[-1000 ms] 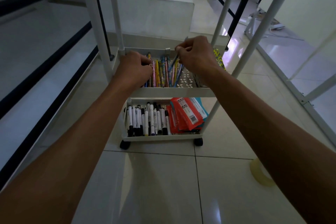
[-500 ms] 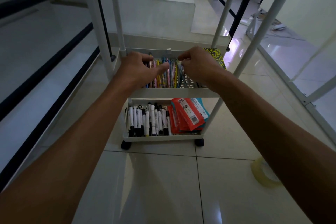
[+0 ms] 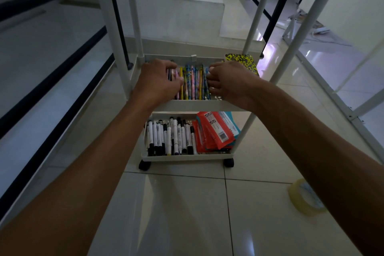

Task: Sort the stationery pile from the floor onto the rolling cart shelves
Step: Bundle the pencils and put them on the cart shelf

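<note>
Here we have both our hands inside the middle shelf (image 3: 199, 105) of the white rolling cart (image 3: 108, 33), 1 at each end of a row of colourful pens (image 3: 192, 82) that lie side by side, pointing away from us. Our left hand (image 3: 159, 81) rests on the left end of the row, its fingers bent down over the pink and brown pens there and its thumb lying across them; we cannot tell whether it pinches any single pen or only presses on the bunch. Just right of this hand the yellow, blue and pink pens show bare. Our right hand (image 3: 227, 81) is curled at the right end of the row, fingertips and thumb drawn together against the outermost blue pen, though the hold itself is hidden from us. Behind and right of that hand a yellow-and-black speckled notebook (image 3: 242, 60) lies in the far right corner of the same shelf. Below our hands, the bottom shelf (image 3: 187, 157) holds a row of white markers with black caps (image 3: 170, 137) on the left and a stack of red and teal packets (image 3: 216, 130) on the right. Well to the right of the grip and nearer us, a roll of clear tape (image 3: 305, 198) lies on the tiled floor (image 3: 176, 214).
</note>
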